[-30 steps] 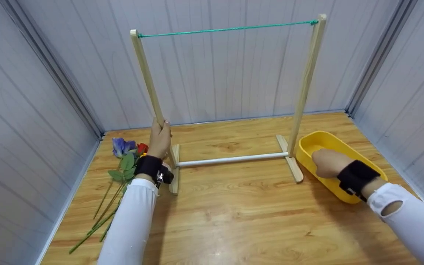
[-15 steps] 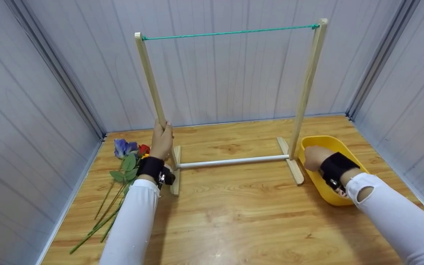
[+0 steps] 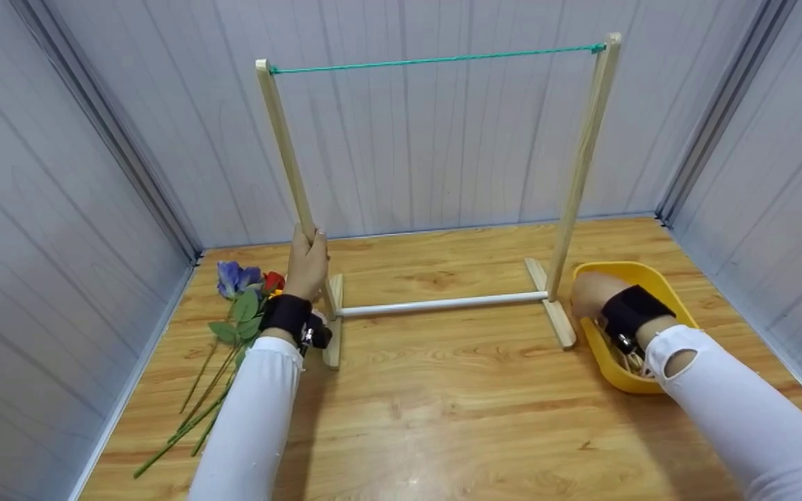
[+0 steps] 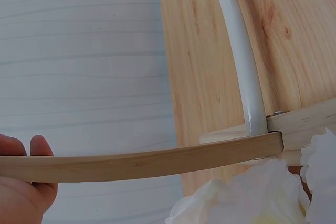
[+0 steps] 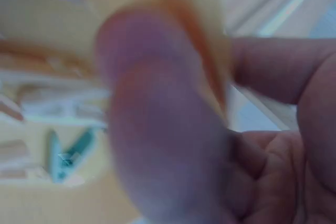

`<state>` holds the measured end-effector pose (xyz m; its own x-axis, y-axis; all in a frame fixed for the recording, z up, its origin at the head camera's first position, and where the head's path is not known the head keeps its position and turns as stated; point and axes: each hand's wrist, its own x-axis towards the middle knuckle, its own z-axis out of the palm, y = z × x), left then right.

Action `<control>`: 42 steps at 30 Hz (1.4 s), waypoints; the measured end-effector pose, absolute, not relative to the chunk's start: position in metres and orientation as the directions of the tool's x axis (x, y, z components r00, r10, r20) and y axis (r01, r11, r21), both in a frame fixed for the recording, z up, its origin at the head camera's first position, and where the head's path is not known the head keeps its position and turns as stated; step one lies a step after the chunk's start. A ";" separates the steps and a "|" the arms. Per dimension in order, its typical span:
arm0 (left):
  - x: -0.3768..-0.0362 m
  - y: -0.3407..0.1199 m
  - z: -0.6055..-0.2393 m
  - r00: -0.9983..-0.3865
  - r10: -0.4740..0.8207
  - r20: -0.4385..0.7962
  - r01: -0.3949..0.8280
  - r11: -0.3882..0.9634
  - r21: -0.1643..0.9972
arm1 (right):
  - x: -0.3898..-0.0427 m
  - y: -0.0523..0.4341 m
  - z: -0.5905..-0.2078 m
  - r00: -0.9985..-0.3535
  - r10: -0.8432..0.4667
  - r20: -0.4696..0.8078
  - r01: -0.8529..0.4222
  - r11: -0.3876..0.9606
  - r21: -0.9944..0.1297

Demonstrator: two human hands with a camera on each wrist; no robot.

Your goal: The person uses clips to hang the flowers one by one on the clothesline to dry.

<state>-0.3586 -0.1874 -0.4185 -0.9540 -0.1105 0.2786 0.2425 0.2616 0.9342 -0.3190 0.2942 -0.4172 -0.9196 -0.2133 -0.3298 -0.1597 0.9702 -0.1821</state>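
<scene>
My left hand (image 3: 307,268) grips the left wooden post (image 3: 282,146) of an upright stand. In the left wrist view, its thumb and fingers (image 4: 41,146) wrap the post far from its foot. A white rod (image 3: 442,303) joins the feet, and a green cord (image 3: 435,60) runs between the post tops. My right hand (image 3: 595,296) is at the left rim of a yellow basin (image 3: 654,275), pinching its wall between thumb (image 5: 278,69) and fingers. Inside lie several clothespins, one of them teal (image 5: 68,158); my arm hides part of the basin.
Left of the stand, long-stemmed flowers lie on the wooden tabletop (image 3: 442,417), with purple (image 3: 237,277) and red (image 3: 273,281) blooms. White petals (image 4: 257,192) show close to the left post's foot. Pale panel walls (image 3: 428,153) enclose the back and both sides.
My right hand has shifted left and taken hold of the basin's left rim. The basin has swung from a slant to a straighter position. My left hand keeps its grip on the post.
</scene>
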 end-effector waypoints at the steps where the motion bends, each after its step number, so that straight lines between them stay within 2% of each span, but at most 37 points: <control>1: -0.358 -0.188 -0.418 -0.953 -0.112 0.280 0.244 0.261 0.934 | -0.321 0.294 -0.414 -0.936 -0.204 -0.286 -0.143 0.965 -0.220; 4: -0.358 -0.188 -0.418 -0.953 -0.117 0.280 0.243 0.258 0.935 | -0.327 0.293 -0.404 -0.979 -0.148 -0.142 -0.076 0.906 -0.417; 8: -0.357 -0.188 -0.417 -0.956 -0.113 0.271 0.236 0.250 0.939 | -0.337 0.289 -0.397 -0.991 -0.135 -0.008 -0.100 0.768 -0.633; 10: -0.357 -0.189 -0.417 -0.957 -0.109 0.268 0.234 0.254 0.938 | -0.341 0.288 -0.397 -0.992 -0.125 0.029 -0.110 0.714 -0.691; 18: -0.356 -0.193 -0.416 -0.956 -0.089 0.278 0.245 0.275 0.930 | -0.338 0.285 -0.400 -0.986 -0.111 0.124 -0.166 0.730 -0.663; 25: -0.350 -0.197 -0.417 -0.949 -0.079 0.305 0.279 0.237 0.930 | -0.330 0.283 -0.399 -0.986 -0.121 0.113 -0.165 0.743 -0.649; 35: -0.332 -0.198 -0.416 -0.946 -0.062 0.318 0.294 0.249 0.923 | -0.315 0.284 -0.396 -0.986 -0.144 0.080 -0.161 0.743 -0.649; 42: -0.331 -0.200 -0.415 -0.949 -0.049 0.310 0.288 0.254 0.923 | -0.315 0.288 -0.393 -0.983 -0.169 0.070 -0.174 0.748 -0.640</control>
<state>-0.3312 -0.2002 -0.4147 -0.9495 -0.0493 0.3099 0.2881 0.2543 0.9232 -0.3149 0.2882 -0.3932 -0.9831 -0.1689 0.0701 -0.1742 0.7483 -0.6401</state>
